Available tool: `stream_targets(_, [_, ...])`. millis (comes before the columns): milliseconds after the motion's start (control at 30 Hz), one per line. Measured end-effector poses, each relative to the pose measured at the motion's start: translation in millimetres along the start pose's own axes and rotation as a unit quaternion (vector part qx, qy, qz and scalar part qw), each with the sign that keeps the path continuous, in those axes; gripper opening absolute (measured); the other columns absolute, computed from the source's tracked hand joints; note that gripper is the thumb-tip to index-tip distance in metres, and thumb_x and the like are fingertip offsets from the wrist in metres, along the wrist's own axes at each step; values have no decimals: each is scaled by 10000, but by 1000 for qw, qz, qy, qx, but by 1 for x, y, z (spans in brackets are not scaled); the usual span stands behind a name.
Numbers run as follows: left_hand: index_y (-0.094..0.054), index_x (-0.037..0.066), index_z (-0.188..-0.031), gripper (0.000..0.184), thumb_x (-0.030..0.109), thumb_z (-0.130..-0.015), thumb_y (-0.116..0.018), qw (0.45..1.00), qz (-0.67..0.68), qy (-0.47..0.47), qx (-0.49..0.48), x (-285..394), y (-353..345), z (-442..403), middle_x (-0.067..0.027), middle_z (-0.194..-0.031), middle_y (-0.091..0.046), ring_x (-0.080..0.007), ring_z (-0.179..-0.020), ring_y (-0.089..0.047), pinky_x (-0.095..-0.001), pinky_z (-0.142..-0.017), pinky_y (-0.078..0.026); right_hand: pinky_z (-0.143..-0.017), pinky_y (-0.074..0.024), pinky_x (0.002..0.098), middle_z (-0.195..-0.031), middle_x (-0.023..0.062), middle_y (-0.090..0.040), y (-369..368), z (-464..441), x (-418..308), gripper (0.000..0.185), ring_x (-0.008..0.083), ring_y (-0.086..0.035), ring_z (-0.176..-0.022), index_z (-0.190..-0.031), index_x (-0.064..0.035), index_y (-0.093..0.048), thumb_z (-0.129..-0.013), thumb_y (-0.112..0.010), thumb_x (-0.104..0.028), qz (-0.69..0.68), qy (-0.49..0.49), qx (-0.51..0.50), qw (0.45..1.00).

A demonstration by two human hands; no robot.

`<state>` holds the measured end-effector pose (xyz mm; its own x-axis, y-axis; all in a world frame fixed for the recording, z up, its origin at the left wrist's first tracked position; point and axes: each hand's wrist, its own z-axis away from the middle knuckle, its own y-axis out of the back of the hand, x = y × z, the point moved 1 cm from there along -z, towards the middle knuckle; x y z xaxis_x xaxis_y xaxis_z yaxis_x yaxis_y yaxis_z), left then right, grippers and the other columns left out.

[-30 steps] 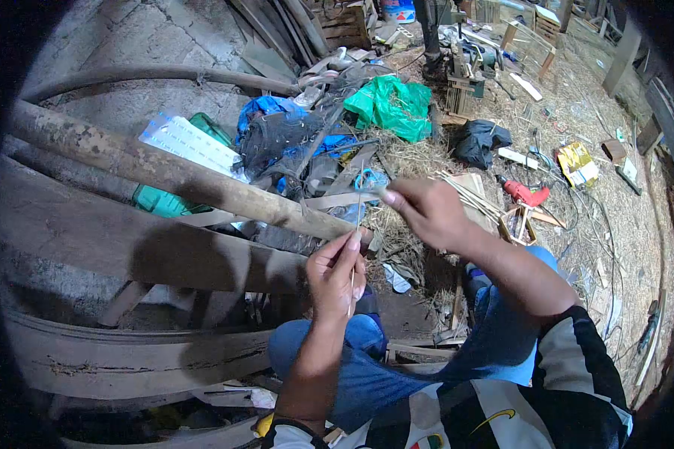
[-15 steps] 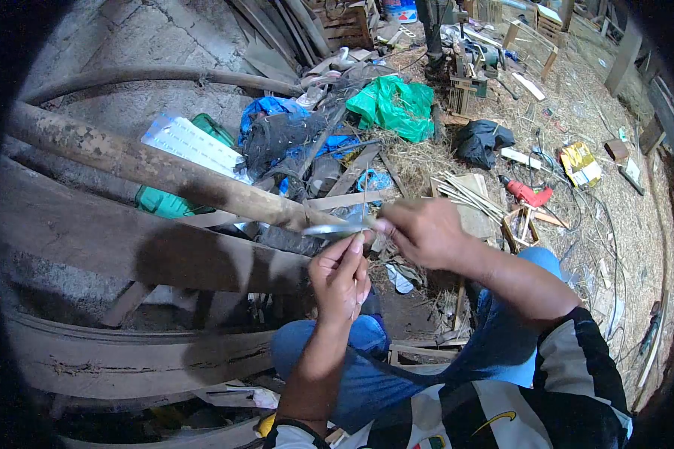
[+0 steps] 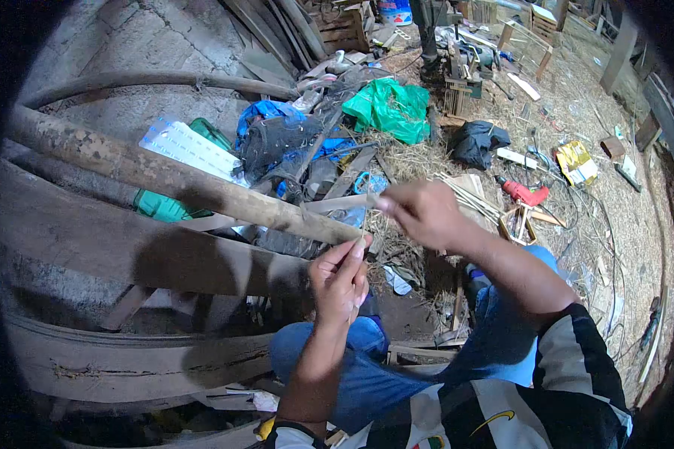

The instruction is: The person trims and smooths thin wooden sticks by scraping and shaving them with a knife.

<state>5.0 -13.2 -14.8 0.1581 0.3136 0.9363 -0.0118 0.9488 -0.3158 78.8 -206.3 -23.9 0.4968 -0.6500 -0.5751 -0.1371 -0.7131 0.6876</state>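
Observation:
A thin light stick (image 3: pixel 363 223) is pinched between the thumb and fingers of my left hand (image 3: pixel 339 277), its upper end rising past the fingertips. Just above and to the right, my right hand (image 3: pixel 423 213) is closed around a blade-like tool (image 3: pixel 372 200), blurred and mostly hidden by the fingers. The tool is near the upper part of the stick; whether they touch is unclear. Both hands are in front of the end of a long round pole (image 3: pixel 262 209).
Wooden beams (image 3: pixel 127 239) lie at the left. Beyond the hands are a green plastic bag (image 3: pixel 389 108), a black bag (image 3: pixel 478 142) and blue cloth (image 3: pixel 266 112). At the right are thin sticks (image 3: pixel 468 198), a red drill (image 3: pixel 524 192) and a yellow packet (image 3: pixel 577 163).
The blade, stretched out leftward across the stick half a second ago, now shows only as a short blur by my right hand. My left hand holds the stick at nearly the same spot.

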Motion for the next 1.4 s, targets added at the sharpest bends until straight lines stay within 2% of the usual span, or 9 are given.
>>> stream_targets(300, [-674,-64,-1121,236,114,-981,-609,999,-29,32,6,-2,0,-3,1,-526,-482,-53,-332,-352,-230,-317,-307,-595,-502,505,-711,179,-650,1,-10,26,426,391,-660,-696,-922,-136,-702,-997,-478,-491,44,-46,-14,998])
stream_targets(367, [-672,-65,-1122,236,113,-981,-608,999,-26,40,-12,-3,1,-2,-3,-533,-496,-54,-333,-358,-230,-318,-311,-630,-503,504,-758,197,-665,15,-24,37,424,409,-651,-736,-961,-119,-718,-995,-498,-479,-9,-180,-9,984])
stream_targets(433, [-671,-65,-1123,236,111,-981,-606,998,-21,52,-27,-4,2,-1,-8,-539,-510,-55,-333,-363,-231,-318,-315,-655,-496,455,-739,168,-669,9,-24,47,447,338,-660,-699,-988,-74,-720,-988,-529,-479,-105,-152,30,982])
stream_targets(533, [-670,-62,-1117,237,122,-981,-608,996,-18,61,-68,-7,-1,0,-25,-561,-546,-63,-332,-377,-229,-319,-318,-565,-318,264,-684,-67,-466,2,-16,40,394,49,-389,-668,-816,-31,-650,-981,-628,-388,-313,-161,-35,935])
stream_targets(633, [-672,-57,-1108,238,136,-982,-612,993,-20,93,-76,-5,-8,2,-41,-582,-573,-73,-332,-391,-230,-319,-321,-559,-307,269,-680,-70,-461,1,-12,28,365,55,-387,-655,-777,-39,-610,-969,-659,-346,-326,-190,-35,926])
stream_targets(833, [-673,-57,-1103,263,170,-978,-632,995,-46,80,-35,-4,-17,-2,-28,-567,-553,-77,-335,-393,-236,-319,-314,-682,-489,387,-732,131,-669,11,-11,7,378,211,-642,-698,-912,-13,-700,-944,-655,-387,-333,-132,-49,932])
stream_targets(1000, [-672,-50,-1143,269,156,-974,-639,999,-53,5,5,-3,-11,-8,-1,-543,-508,-61,-346,-369,-230,-325,-297,-589,-489,478,-763,140,-663,27,-4,-8,334,387,-649,-717,-907,-77,-630,-975,-559,-396,-50,-44,-37,997])
stream_targets(1133, [-677,-45,-1149,269,154,-973,-641,997,-71,-20,31,0,-8,-6,4,-540,-501,-55,-353,-366,-226,-328,-295,-559,-506,472,-742,104,-644,17,8,-25,310,345,-658,-664,-867,-102,-638,-961,-558,-387,18,92,3,996])
stream_targets(1400, [-684,-54,-1118,230,115,-977,-621,998,-60,-12,27,7,-7,-5,15,-519,-470,-50,-348,-345,-222,-326,-298,-546,-510,470,-733,106,-651,13,5,-17,312,342,-659,-649,-856,-113,-648,-952,-568,-399,56,70,-20,996])
